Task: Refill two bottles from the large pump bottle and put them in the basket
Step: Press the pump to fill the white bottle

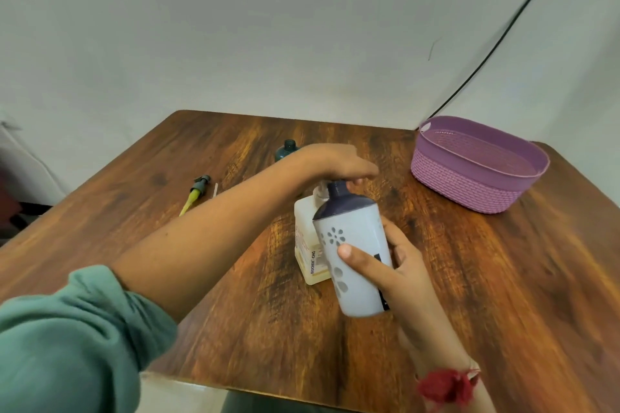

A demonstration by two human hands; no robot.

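Hands are both at the middle of the wooden table (pixel 235 312). We see the left hand (pixel 339 161) reaching across, palm down, fingers stretched out nearly straight over the head of the large pump bottle (pixel 305 231). It holds nothing, and we cannot tell the exact contact with the pump because the other bottle's neck hides it. The pump bottle stands upright on the table, cream body, label facing us.

The right hand (pixel 399 265) grips a white bottle (pixel 355 245) with a dark navy top and flower print, thumb across the front, fingers wrapped round the back. This bottle is off the table, tilted left, its open neck right at the pump spout.

A teal bottle (pixel 287 149) stands behind the left hand, mostly hidden. A loose pump cap with a yellow tube (pixel 196 193) lies flat on the table, well to the left. The purple basket (pixel 463 184) sits at the far right corner, apart from the bottles.

Green sleeve (pixel 67 345) on the left arm, red thread band (pixel 446 386) on the right wrist, black cable (pixel 513 23) on the wall.
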